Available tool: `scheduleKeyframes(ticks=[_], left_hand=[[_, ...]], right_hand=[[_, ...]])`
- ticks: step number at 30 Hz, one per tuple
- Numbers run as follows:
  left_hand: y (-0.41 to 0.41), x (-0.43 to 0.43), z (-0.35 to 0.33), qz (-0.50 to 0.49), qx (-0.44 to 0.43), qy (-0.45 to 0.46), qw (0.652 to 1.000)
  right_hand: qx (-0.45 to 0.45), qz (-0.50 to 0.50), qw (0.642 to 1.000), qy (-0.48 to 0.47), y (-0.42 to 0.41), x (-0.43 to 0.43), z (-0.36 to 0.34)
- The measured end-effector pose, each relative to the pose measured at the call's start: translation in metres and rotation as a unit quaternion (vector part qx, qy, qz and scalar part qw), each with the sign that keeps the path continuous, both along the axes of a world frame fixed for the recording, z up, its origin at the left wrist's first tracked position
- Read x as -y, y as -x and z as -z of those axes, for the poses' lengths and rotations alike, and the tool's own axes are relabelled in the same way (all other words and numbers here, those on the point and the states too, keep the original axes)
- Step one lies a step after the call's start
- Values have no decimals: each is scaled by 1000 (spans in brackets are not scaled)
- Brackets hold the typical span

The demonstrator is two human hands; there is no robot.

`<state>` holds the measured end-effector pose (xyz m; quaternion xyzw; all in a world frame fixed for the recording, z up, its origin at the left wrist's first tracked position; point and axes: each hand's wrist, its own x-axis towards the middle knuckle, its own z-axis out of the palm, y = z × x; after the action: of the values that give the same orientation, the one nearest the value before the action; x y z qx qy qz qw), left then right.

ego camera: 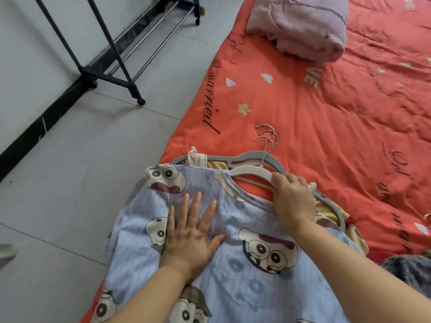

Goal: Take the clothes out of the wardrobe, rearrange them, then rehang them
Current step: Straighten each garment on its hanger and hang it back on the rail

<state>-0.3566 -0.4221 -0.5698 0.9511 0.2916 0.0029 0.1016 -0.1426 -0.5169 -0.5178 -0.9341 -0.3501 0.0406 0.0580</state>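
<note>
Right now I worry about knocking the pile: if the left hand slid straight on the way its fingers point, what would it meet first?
Probably the grey plastic hanger, just past the top edge of the blue cartoon-printed garment on which the left hand lies flat.

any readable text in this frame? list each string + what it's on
"married": black script on the red-orange printed quilt, near its left edge.
"VE": white block letters on the same quilt, just below the folded pink blanket; any letters before them do not show.
Other black script lines across the quilt: too creased and blurred to read.
Light blue cartoon-print shirt: cartoon faces only, no text.
</note>
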Motion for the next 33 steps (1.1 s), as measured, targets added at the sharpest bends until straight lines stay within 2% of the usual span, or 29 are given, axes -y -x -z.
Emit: scheduleKeyframes(ticks=[3, 6, 7, 11, 13, 17, 21, 25, 30, 33], left_hand=[[-1, 0, 1, 0, -22, -17, 1000], [-5, -3, -28, -18, -29, -10, 999], [-4, -3, -45, -31, -10, 2, 999], [4, -1, -135, -59, 199, 20, 978], [10, -4, -183, -39, 247, 8, 968], [36, -6, -263, -18, 287, -12, 958], [87, -1, -335, -20, 355, -24, 935], [150, 23, -399, -64, 382, -72, 919], [247, 67, -459, -154, 361, -193, 899], [316, 100, -487, -228, 349, -247, 875]], right_hand=[[-21, 23, 998, -59, 3, 2, -17], [-17, 18, 991, -129, 18, 9, -54], [-14, 1, 987, -157, 26, 13, -67], [69, -85, 969, -223, 62, 26, -133], [94, -109, 959, -242, 84, 31, -173], [69, -128, 947, -286, 133, 38, -255], [47, -172, 936, -305, 173, 38, -325], [42, -264, 907, -326, 212, 42, -378], [11, -406, 858, -314, 272, 52, -422], [10, -479, 822, -308, 319, 53, -445]])
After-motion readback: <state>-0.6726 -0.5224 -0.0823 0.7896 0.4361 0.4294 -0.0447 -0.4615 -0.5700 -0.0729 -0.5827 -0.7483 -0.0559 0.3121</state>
